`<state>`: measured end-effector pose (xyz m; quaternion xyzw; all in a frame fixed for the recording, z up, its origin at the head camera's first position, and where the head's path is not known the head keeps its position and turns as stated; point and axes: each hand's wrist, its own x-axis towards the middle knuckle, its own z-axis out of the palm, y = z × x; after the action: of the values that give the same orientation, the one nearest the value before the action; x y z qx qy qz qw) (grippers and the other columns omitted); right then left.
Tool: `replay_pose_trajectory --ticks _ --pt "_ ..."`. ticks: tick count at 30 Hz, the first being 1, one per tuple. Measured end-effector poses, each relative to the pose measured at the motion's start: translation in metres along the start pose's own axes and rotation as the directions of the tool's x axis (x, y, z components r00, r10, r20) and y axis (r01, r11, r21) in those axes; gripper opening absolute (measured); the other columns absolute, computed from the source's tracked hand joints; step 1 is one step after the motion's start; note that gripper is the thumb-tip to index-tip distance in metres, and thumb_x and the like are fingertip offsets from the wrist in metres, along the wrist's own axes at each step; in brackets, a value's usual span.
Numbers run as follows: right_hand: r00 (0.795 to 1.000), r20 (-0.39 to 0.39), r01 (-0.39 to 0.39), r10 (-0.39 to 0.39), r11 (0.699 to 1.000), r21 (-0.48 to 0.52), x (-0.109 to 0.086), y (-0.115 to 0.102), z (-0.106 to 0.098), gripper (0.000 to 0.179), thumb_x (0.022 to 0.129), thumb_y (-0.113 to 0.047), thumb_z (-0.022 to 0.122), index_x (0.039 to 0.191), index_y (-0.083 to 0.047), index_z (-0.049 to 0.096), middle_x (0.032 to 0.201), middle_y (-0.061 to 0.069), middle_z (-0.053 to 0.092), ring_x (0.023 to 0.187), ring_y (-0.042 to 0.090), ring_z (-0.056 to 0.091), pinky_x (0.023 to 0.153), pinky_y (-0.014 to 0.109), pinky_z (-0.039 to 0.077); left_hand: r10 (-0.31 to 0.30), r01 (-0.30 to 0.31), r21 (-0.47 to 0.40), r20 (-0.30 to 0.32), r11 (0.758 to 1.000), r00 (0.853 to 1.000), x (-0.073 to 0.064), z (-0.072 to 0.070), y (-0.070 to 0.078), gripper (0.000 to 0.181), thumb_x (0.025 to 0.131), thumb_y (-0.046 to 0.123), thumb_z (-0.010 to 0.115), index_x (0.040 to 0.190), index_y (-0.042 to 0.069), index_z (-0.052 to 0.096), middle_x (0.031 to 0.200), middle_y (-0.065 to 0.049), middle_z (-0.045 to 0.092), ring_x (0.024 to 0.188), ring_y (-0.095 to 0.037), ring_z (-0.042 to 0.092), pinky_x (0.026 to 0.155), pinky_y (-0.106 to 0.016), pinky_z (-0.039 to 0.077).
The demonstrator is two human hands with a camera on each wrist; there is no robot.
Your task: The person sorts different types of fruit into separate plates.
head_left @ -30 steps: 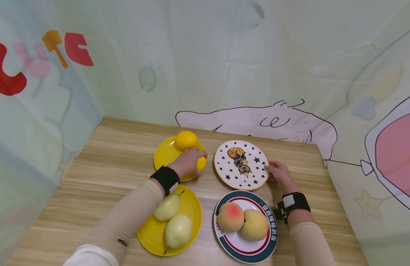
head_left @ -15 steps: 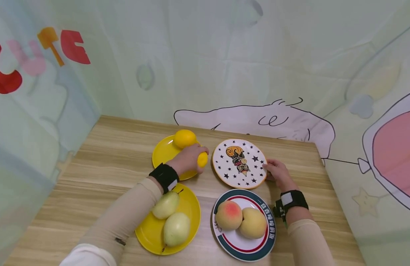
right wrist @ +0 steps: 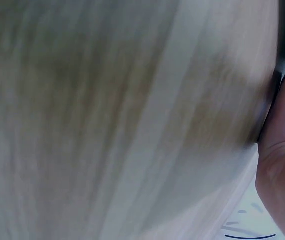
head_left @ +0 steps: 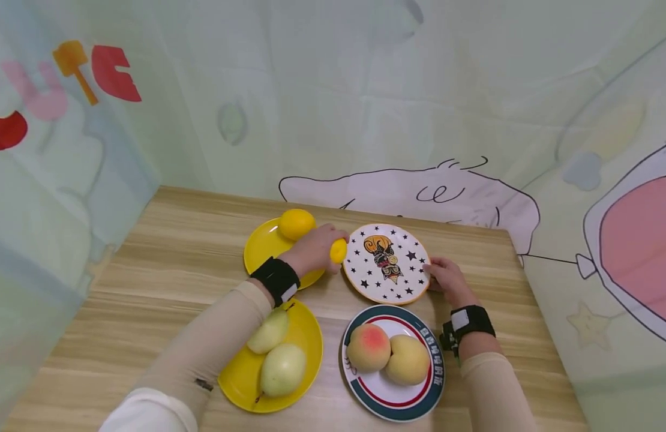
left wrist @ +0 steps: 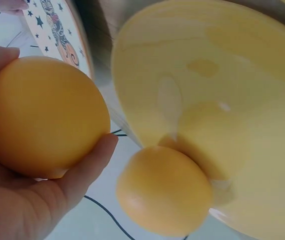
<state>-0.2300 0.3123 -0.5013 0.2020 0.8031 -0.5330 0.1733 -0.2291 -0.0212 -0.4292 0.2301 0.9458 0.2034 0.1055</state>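
My left hand grips a lemon above the gap between a small yellow plate and a white plate with stars and a cartoon cat. In the left wrist view, thumb and fingers curl round the lemon. A second lemon lies near the back rim of the yellow plate. At the right edge of the star plate, my right hand pinches the rim, its thumb on top; the fingers beneath are mostly hidden. The right wrist view mainly shows blurred tabletop, with the hand at its right side.
Nearer the front, a larger yellow plate bears two pears, partly under the left forearm. Beside it, a green-rimmed plate carries two peaches. A printed cloth hangs behind the wooden table.
My left hand has carried the lemon slightly right and back, from over the small yellow plate's edge toward the star plate. The right hand keeps its hold. The head view has shifted a little.
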Motion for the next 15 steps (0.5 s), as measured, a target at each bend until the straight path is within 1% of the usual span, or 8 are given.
replay_pose_trajectory --ticks 4,9,13,15 --pt "1.000 -0.002 -0.002 0.002 1.000 -0.009 0.003 0.001 -0.002 0.052 0.097 -0.023 0.050 0.140 0.002 0.037 0.126 0.016 0.047 0.085 0.012 0.056 0.070 0.022 0.052 0.020 -0.020 0.006 0.000 1.000 1.000 0.007 0.002 0.009 0.062 0.070 0.026 0.079 0.127 0.023 0.055 0.121 -0.003 0.051 0.099 -0.020 0.049 0.092 -0.033 0.046" --pt "1.000 0.008 -0.011 0.011 1.000 -0.004 0.004 0.002 -0.004 0.051 0.097 -0.022 0.050 0.140 0.002 0.037 0.126 0.015 0.046 0.091 0.015 0.054 0.070 0.022 0.052 0.052 -0.052 -0.014 0.012 0.999 0.999 0.014 0.007 0.025 0.061 0.070 0.027 0.080 0.126 0.024 0.055 0.128 -0.006 0.050 0.102 -0.022 0.049 0.095 -0.035 0.046" --pt "1.000 0.008 -0.011 0.011 1.000 0.003 0.002 0.000 -0.002 0.050 0.097 -0.022 0.051 0.139 0.001 0.038 0.123 0.014 0.048 0.089 0.014 0.054 0.071 0.023 0.053 0.084 -0.084 -0.005 0.009 0.996 0.996 0.018 0.011 0.034 0.056 0.070 0.027 0.080 0.122 0.027 0.056 0.127 -0.005 0.051 0.103 -0.022 0.049 0.096 -0.035 0.045" --pt "1.000 0.008 -0.007 0.007 1.000 0.007 0.000 0.000 -0.002 0.050 0.096 -0.022 0.052 0.138 0.002 0.038 0.120 0.013 0.049 0.086 0.012 0.055 0.070 0.023 0.053 0.096 -0.096 -0.001 0.015 0.995 0.995 0.019 0.014 0.039 0.056 0.071 0.027 0.080 0.122 0.026 0.057 0.127 -0.005 0.051 0.104 -0.022 0.049 0.096 -0.035 0.045"
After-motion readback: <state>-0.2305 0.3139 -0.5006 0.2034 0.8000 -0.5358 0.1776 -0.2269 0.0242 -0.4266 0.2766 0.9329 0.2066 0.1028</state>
